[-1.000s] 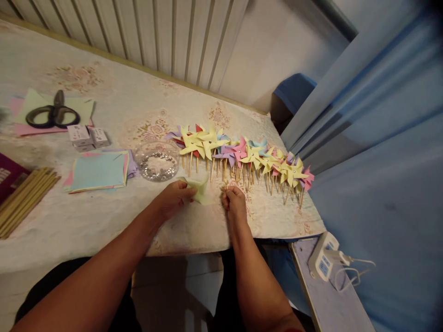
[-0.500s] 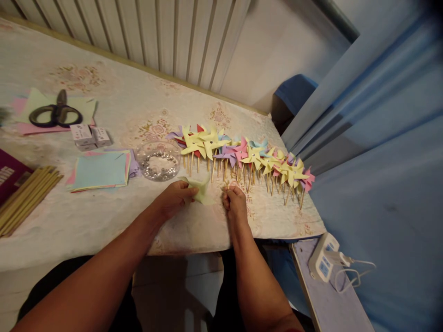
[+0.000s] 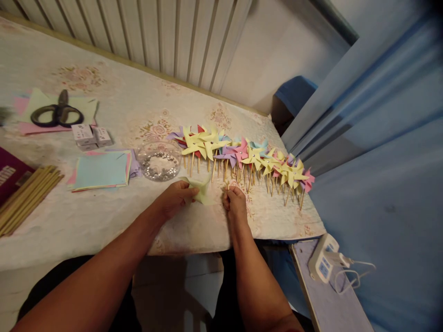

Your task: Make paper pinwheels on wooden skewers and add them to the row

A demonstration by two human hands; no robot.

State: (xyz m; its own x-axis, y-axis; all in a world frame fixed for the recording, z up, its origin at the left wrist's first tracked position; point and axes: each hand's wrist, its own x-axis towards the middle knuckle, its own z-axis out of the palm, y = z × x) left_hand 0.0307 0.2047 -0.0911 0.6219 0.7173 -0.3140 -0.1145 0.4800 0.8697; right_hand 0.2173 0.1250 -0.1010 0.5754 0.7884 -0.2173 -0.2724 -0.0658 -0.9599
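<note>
My left hand [image 3: 179,196] pinches a pale green paper pinwheel head [image 3: 205,192] between thumb and fingers, just over the table's near side. To its right, my right hand [image 3: 236,201] is closed on a thin wooden stick [image 3: 227,187]; only a small tip shows above the fingers, the remainder being hidden. Beyond both hands runs a row of finished paper pinwheels [image 3: 254,156] on sticks, in yellow, pink, purple, blue and red. A clear round dish [image 3: 159,177] of small shiny metal pins lies behind my left hand.
Left of the dish are stacked coloured paper squares [image 3: 101,169], small white boxes [image 3: 83,134], and black-handled scissors [image 3: 58,115] on more paper. A bundle of wooden sticks [image 3: 29,196] lies far left. A power strip [image 3: 324,258] sits on a bench at right, beside a blue curtain [image 3: 387,184].
</note>
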